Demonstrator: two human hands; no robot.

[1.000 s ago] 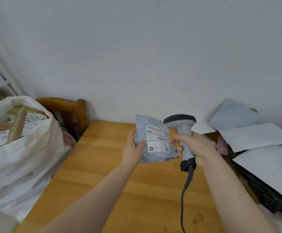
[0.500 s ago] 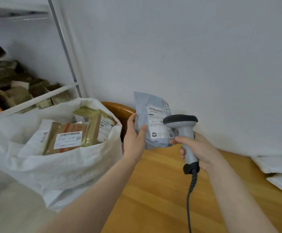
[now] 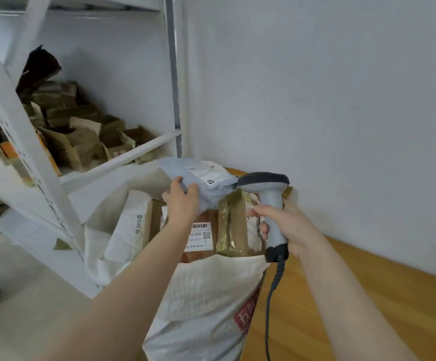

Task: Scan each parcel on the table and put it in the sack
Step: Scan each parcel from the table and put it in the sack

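A person's left hand pinches the near edge of a grey plastic mailer parcel, thumb on top and fingers curled under, holding it over the open mouth of a white woven sack, above the parcels already inside. Whether it touches them cannot be told. The parcel's white shipping label faces up, with a small black square logo at its near corner; its print is too small to read. The right hand is wrapped around the handle of a grey barcode scanner, just right of the parcel, with its dark cable hanging down. In the sack, a brown box shows a label with a barcode, a QR code and digits partly hidden by the left arm, ending in what looks like "506". Beside it are a white mailer and a gold-taped package. The sack's side carries a red patch with white characters, unreadable. A wooden table lies to the right; a white shelf rack holding brown parcels stands at the far left.
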